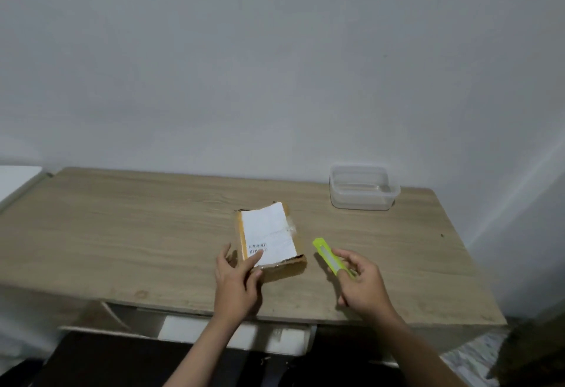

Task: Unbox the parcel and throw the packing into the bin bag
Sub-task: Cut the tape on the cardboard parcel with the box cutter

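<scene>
Head view: your left hand [237, 284] rests its open grip on the near left corner of the cardboard parcel [270, 241] lying mid-tabletop [122, 233] — label [268, 233] up. Just right, your right hand [362, 284] grips a yellow-green utility knife [328, 256]; further back — an empty clear plastic container [362, 187].

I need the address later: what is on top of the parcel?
A white label with dark print covers most of the parcel top, clear tape beside it. The left hand rests fingers on its near corner. The print is too blurred to read.
</scene>
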The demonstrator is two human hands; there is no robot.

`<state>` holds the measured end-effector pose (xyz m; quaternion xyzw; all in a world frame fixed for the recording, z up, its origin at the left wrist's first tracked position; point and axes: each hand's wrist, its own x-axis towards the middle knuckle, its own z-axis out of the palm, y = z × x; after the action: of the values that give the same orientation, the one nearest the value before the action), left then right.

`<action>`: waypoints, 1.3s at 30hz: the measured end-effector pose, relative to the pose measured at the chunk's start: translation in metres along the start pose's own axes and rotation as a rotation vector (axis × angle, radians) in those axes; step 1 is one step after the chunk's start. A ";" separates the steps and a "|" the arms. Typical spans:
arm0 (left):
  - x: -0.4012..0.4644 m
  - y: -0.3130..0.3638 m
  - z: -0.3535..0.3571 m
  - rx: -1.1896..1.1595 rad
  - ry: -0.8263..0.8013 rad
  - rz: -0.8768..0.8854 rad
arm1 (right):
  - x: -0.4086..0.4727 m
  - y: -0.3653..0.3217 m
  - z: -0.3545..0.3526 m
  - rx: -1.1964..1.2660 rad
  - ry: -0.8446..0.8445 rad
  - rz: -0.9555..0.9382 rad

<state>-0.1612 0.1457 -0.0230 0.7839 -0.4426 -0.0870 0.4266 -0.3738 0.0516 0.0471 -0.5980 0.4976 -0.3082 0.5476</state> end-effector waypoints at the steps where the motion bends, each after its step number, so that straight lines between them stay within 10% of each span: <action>1: 0.000 -0.004 -0.003 0.026 0.085 -0.023 | 0.002 0.000 0.003 0.006 -0.019 0.000; 6: -0.006 -0.003 -0.001 -0.124 0.396 -0.278 | 0.011 0.005 0.016 0.007 -0.086 -0.006; 14: 0.000 0.037 0.024 -0.212 0.073 -0.349 | 0.028 0.014 0.030 0.004 -0.113 0.005; 28: 0.072 -0.055 -0.008 -0.230 0.002 0.090 | 0.080 0.007 0.046 0.246 0.018 0.107; 39: 0.115 -0.079 0.002 -0.177 0.041 0.135 | 0.161 0.004 0.072 -0.094 0.265 0.036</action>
<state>-0.0452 0.0756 -0.0555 0.7130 -0.4763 -0.0807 0.5081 -0.2584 -0.0729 0.0001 -0.5679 0.5902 -0.3509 0.4539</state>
